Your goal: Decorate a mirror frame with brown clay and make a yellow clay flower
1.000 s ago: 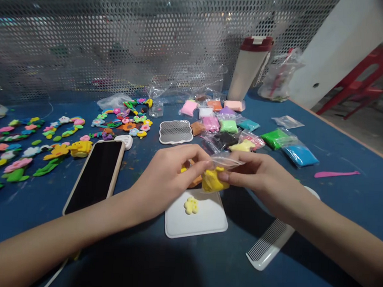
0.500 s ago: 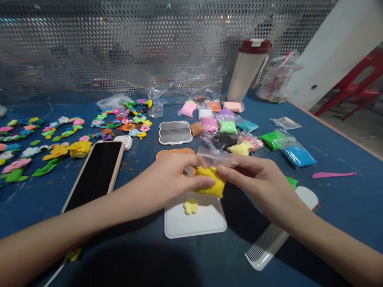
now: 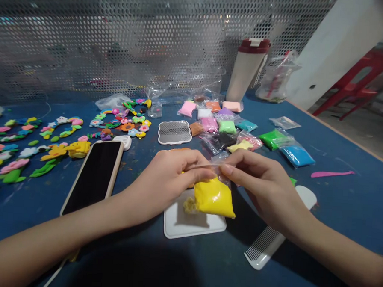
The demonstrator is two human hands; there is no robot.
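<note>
A clear zip bag of bright yellow clay [image 3: 214, 198] hangs between my two hands. My left hand [image 3: 179, 173] pinches the top of the bag at its left end. Closed on the same top edge, toward its right end, is my right hand [image 3: 257, 177]. Below the bag lies a white rectangular board [image 3: 190, 229], shaded by it. On the board sits a small pale yellow clay piece [image 3: 189, 205] with rounded lobes, partly covered by the bag. An orange-rimmed item [image 3: 175, 151] shows just behind my left hand.
Bags of coloured clay [image 3: 226, 127] are heaped behind my hands. A phone [image 3: 95, 175] and many clay flower pieces [image 3: 54, 151] lie to the left. To the right are a white comb [image 3: 264, 248], a pink tool [image 3: 333, 173] and, further back, a tumbler [image 3: 246, 71].
The yellow clay bag has turned so its full part hangs lower over the board. My fingers have shifted from the clay part up to the bag's top edge.
</note>
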